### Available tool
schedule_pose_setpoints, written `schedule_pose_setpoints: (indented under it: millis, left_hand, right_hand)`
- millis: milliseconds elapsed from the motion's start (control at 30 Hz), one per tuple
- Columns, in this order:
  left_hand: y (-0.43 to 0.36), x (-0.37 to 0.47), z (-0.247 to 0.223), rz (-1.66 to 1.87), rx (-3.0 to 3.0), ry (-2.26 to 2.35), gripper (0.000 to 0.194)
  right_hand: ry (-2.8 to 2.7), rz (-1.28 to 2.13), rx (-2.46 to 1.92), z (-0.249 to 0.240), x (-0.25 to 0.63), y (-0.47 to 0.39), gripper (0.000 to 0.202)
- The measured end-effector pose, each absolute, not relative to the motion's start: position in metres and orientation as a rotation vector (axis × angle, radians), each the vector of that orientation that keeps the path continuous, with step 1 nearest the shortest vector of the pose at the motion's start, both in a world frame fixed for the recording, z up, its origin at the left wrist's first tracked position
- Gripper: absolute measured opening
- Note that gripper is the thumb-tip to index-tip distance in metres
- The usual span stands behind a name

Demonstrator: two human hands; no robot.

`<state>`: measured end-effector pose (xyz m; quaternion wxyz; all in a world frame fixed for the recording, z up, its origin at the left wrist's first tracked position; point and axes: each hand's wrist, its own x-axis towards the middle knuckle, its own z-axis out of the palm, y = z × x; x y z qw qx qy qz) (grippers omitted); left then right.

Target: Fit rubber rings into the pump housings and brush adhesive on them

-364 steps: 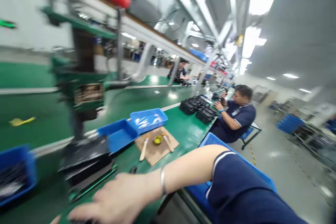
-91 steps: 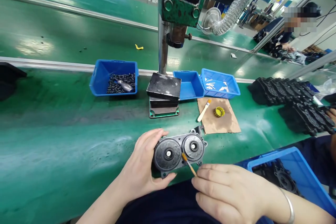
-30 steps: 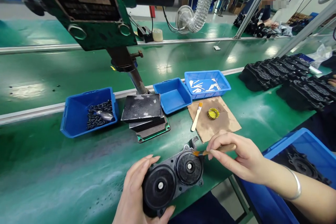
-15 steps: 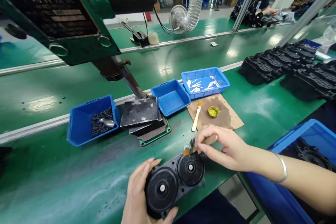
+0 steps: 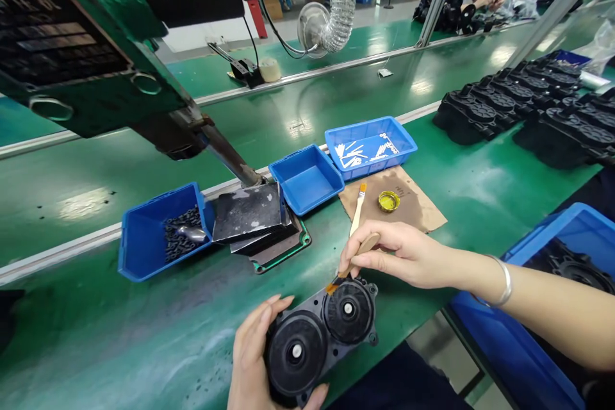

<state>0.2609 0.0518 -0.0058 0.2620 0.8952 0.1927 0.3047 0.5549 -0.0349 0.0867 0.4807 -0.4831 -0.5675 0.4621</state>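
A black part with two round discs (image 5: 319,333), each with a white centre, is held over the green bench near its front edge. My left hand (image 5: 257,352) grips its left end, thumb below and fingers above. In my right hand (image 5: 384,253) is a wooden-handled brush (image 5: 364,248), its orange bristles touching the upper left rim of the right disc. Behind that hand, a second brush (image 5: 358,205) and a small yellow cap of liquid (image 5: 389,201) rest on a stained cardboard sheet (image 5: 423,205).
Blue bins (image 5: 125,240) stand along the back, one with small black pieces, another with white sticks. Dark blocks (image 5: 247,213) sit under a green machine (image 5: 96,32). Black housings (image 5: 480,115) are at right, above a blue crate (image 5: 519,237). A person's hands (image 5: 490,1) show beyond.
My right hand has moved slightly left, and its bristles have shifted from the disc's top edge to its upper left. The camera view has shifted a little.
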Motion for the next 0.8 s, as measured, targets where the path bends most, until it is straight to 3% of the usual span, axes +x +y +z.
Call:
schedule_pose_setpoints:
  millis: [433,800]
  left_hand:
    - [0.055,0.257,-0.006,0.789,2.448,0.494,0.102]
    - [0.059,0.255,-0.006,0.775,2.46,0.51,0.103]
  right_hand:
    - [-1.345,1.131,-1.172,0.079,0.567,-0.032,0.015]
    - [-1.448,0.889,-1.343,0.091,0.568,-0.099,0.009]
